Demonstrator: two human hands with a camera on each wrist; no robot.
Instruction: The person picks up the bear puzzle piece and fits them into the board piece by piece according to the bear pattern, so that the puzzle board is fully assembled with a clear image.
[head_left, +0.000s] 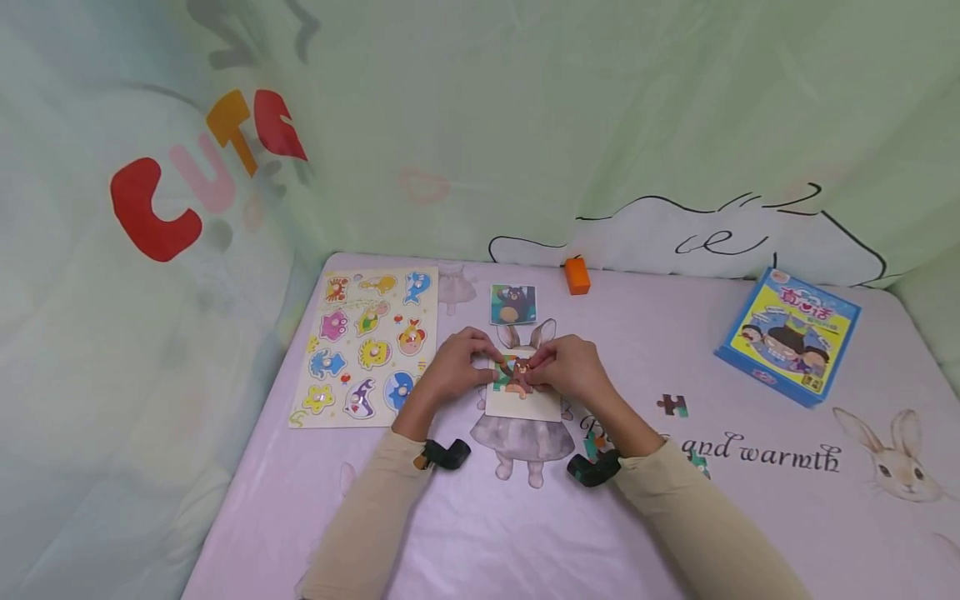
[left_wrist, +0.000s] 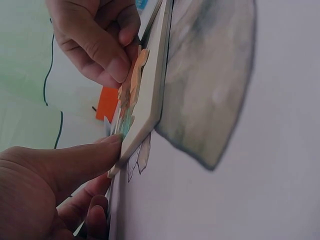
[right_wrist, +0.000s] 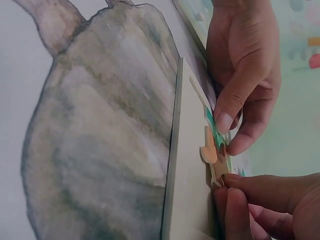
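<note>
A small pale puzzle board [head_left: 522,408] lies flat in front of me, with joined jigsaw pieces of a brown bear [head_left: 517,386] in its upper left part. My left hand [head_left: 455,367] holds the board by its left edge, the thumb [left_wrist: 95,155] on the rim beside the green pieces. From the other side my right hand [head_left: 572,364] pinches a brown jigsaw piece [right_wrist: 221,172] between thumb and forefinger, at the edge of the joined pieces. Fingertips hide much of that piece. Beyond the board lies a square bear picture card [head_left: 513,305].
Loose jigsaw pieces [head_left: 672,405] lie to the right, some partly behind my right forearm. An animal peg puzzle [head_left: 300,392] lies at left. An orange block [head_left: 577,276] stands at the back, a blue game box [head_left: 787,333] at right. Fabric walls border the table.
</note>
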